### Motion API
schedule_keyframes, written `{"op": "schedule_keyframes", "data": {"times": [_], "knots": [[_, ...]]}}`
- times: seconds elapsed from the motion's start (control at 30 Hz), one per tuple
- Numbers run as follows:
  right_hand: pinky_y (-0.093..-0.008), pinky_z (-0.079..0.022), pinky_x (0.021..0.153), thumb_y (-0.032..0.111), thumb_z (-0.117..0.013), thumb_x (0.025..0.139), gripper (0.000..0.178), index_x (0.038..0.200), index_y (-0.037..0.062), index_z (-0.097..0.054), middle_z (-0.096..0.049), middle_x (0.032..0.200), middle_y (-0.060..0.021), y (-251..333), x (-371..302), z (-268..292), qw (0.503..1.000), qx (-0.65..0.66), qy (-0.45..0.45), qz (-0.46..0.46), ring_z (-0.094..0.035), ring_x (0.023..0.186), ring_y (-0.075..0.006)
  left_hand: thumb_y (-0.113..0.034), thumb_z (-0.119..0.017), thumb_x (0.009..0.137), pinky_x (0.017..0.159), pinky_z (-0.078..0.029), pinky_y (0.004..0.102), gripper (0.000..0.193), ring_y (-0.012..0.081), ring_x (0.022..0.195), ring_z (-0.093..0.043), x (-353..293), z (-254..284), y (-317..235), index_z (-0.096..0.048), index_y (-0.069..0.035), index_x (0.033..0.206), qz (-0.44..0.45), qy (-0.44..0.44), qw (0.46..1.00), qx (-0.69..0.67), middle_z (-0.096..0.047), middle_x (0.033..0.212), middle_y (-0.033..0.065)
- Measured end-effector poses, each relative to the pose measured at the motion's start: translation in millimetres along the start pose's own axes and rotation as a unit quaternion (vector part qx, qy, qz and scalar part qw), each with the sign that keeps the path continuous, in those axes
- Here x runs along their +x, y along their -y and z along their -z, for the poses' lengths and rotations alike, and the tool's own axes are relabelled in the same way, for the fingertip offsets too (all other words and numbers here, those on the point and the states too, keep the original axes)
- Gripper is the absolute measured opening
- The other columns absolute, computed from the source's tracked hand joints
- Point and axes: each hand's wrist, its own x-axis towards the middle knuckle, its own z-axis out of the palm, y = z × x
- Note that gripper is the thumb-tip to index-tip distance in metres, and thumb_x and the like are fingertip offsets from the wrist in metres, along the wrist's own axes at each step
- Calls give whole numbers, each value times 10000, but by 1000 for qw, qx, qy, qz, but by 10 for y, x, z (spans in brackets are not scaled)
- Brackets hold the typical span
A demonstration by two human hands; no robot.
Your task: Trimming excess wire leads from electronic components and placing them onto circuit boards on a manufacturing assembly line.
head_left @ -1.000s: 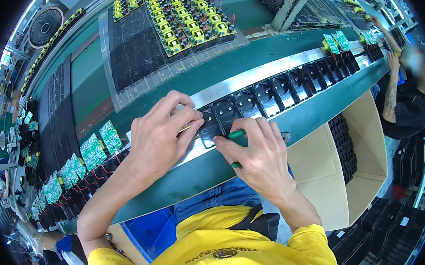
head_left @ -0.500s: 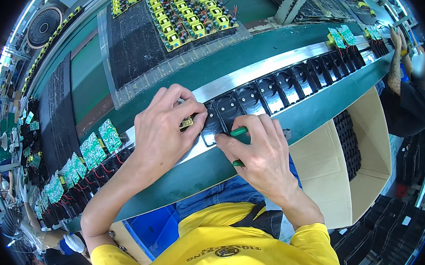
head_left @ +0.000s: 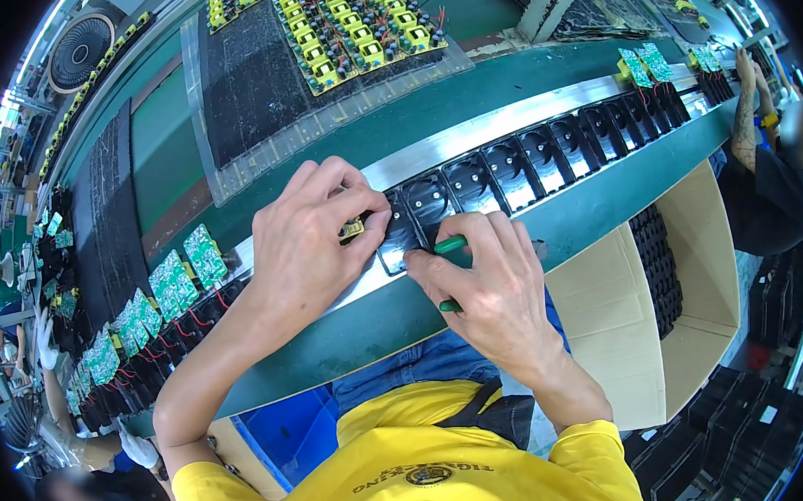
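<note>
Left hand point(head_left: 303, 243) curled over a small yellow part point(head_left: 352, 228), pinching it at the left edge of the black shell point(head_left: 398, 234); shell lies between both hands on the metal rail point(head_left: 468, 139). Right hand point(head_left: 492, 286) closed around a green tool point(head_left: 449, 245), tip just right of the shell, long axis pointing up-left toward it; both hands equally near.

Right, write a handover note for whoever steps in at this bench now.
Left hand: fingertips pinch a small yellow component at the open black plastic housing on the metal rail.
Right hand: grips a green-handled tool and presses on the same housing.
Done: cannot tell whether the part is seated.
Left: the row of empty black housings to the right; green circuit boards wait to the left.
</note>
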Motion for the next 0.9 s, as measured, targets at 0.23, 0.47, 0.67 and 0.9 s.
{"op": "schedule_keyframes", "data": {"times": [0.23,0.47,0.67,0.9], "knots": [[-372,-508,863,74,-928,866,159,990,167,-895,-625,1200,-68,-2,-2,-1,1000,2,0,-2,-558,984,-232,-49,-841,910,778,-516,307,59,179,896,-623,11,1,36,-828,-86,955,14,2,999,-49,-713,1043,-15],[-375,-509,866,89,-931,882,131,983,164,-895,-628,1201,-67,2,-1,3,1000,-1,4,-6,-559,985,-233,-60,-844,909,751,-510,311,54,184,884,-611,13,-14,10,-823,-93,947,-31,-7,999,17,-705,1055,-11],[-381,-511,859,112,-937,889,157,1033,157,-893,-634,1201,-70,-11,1,12,1000,-8,4,4,-559,983,-233,-74,-848,902,742,-520,329,50,202,901,-615,30,-51,-23,-816,-98,931,-66,-9,996,53,-687,1108,-1],[-361,-487,778,260,-837,1030,291,1261,87,-802,-647,1104,-81,154,227,340,979,204,-10,-26,-544,888,-191,-119,-835,879,680,-520,338,52,219,878,-604,22,-6,-62,-786,-130,864,-88,-2,989,114,-614,1077,35]]}}
